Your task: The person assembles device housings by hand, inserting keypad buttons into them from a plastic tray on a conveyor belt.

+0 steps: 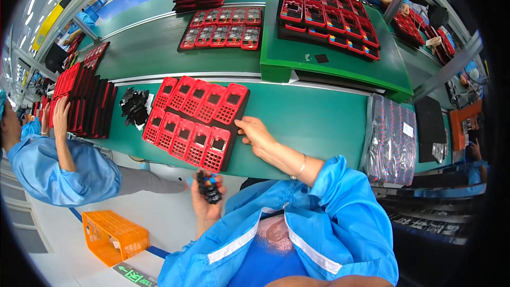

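- Red phone shells (194,122), ten of them in two rows, lie on a black tray (238,122) on the green belt (308,122); the tray is my landmark.
- My right hand (256,133) rests at the tray's right edge, fingers (241,124) stretched flat and loosely together, tips touching the tray rim; it grips nothing.
- My left hand (206,199) sits just below the tray's near edge, off the belt, palm up, fingers curled round a small bunch of black parts (209,186) with a bit of blue among them.
- Left of the tray, near it, a loose heap of black pieces (134,107) lies on the belt.
- Further left of the tray, stacks of red and black trays (85,98) stand on edge; a co-worker in a blue coat (58,167) has both hands on them.
- Behind the tray, past a white rail, a second tray of red phones (223,29) lies flat.
- Right of the tray, well apart, a shiny wrapped bundle (390,138) lies at the belt's end.
- Below the tray, on the floor, an orange crate (114,236).
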`<state>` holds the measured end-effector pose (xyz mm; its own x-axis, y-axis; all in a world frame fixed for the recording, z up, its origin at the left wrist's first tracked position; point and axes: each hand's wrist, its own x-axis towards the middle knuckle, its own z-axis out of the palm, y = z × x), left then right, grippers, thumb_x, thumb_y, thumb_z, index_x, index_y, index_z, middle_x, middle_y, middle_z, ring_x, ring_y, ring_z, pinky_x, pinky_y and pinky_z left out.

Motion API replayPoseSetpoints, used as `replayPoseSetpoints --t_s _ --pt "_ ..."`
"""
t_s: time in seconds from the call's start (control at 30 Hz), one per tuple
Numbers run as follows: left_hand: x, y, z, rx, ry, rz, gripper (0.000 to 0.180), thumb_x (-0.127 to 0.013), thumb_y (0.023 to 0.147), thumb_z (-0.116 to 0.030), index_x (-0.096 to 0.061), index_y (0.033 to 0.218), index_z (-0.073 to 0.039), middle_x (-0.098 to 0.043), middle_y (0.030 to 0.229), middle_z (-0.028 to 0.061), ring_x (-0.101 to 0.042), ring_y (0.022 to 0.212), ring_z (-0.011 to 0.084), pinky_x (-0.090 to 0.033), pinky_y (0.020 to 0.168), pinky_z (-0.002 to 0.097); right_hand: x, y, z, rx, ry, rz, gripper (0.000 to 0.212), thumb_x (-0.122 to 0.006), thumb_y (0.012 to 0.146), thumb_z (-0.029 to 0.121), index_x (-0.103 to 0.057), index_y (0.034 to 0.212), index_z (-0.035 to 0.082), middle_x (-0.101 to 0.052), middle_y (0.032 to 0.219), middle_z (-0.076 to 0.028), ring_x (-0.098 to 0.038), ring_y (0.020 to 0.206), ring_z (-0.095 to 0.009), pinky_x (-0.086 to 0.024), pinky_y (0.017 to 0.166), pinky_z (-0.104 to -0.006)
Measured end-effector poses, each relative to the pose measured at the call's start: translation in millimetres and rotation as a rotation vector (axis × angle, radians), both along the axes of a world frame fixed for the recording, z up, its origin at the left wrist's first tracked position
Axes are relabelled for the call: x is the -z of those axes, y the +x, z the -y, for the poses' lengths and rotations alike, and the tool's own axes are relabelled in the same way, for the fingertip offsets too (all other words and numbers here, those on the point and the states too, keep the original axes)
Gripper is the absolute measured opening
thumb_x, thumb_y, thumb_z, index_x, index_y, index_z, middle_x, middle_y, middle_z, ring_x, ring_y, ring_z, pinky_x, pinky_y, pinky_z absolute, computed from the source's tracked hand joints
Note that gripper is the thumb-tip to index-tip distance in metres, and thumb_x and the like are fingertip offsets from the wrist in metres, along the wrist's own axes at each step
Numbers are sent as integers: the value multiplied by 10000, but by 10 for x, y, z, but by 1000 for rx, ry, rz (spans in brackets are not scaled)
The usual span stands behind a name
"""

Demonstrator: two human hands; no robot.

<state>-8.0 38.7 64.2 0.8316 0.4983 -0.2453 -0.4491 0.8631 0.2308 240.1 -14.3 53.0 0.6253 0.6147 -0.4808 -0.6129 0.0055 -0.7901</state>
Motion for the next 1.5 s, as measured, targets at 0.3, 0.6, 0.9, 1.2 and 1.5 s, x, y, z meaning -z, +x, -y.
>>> replayPoseSetpoints --t_s 0.3,0.6,0.9,1.2,1.5 --pt "-187 425 -79 -46 116 -185 413 -722 969 -363 -644 1314 -150 -662 1204 49 -607 1059 263 -561 814 405 38 462 872 -101 -233 153 118 -685 989 271 -666 984 154 -525 751 102 -418 582 -14 -263 434 -189" --pt "-113 1421 569 385 268 -250 346 -615 1047 -317 -623 1297 -78 -689 1209 77 -677 1102 237 -593 939 458 55 1050 2988 338 -595 622 142 -657 985 112 -656 1070 -1 -634 823 -52 -584 606 -128 -450 478 -294" --pt "-80 1853 936 598 303 -291 413 -484 1098 -397 -582 1355 -88 -683 1228 91 -681 1123 212 -616 897 408 -1199 401 2182 -242 -115 1541 407 -776 848 103 -702 1243 39 -659 1281 -133 -648 1124 -317 -575 895 -383" --pt "-126 1825 784 568 516 -35 709 -710 978 -341 -404 1530 -16 -598 1389 110 -621 1260 234 -533 1067 414 -889 329 1840 -303 -239 1625 339 -790 806 78 -727 1132 6 -711 1126 -130 -665 1071 -331 -583 855 -414" --pt "79 1800 574 500 246 -12 751 -763 879 -65 -410 1542 -57 -564 1420 119 -590 1297 255 -524 1091 425 -702 335 1463 -42 -124 1403 200 -783 828 50 -767 1022 2 -745 1018 -138 -715 940 -319 -585 817 -402"
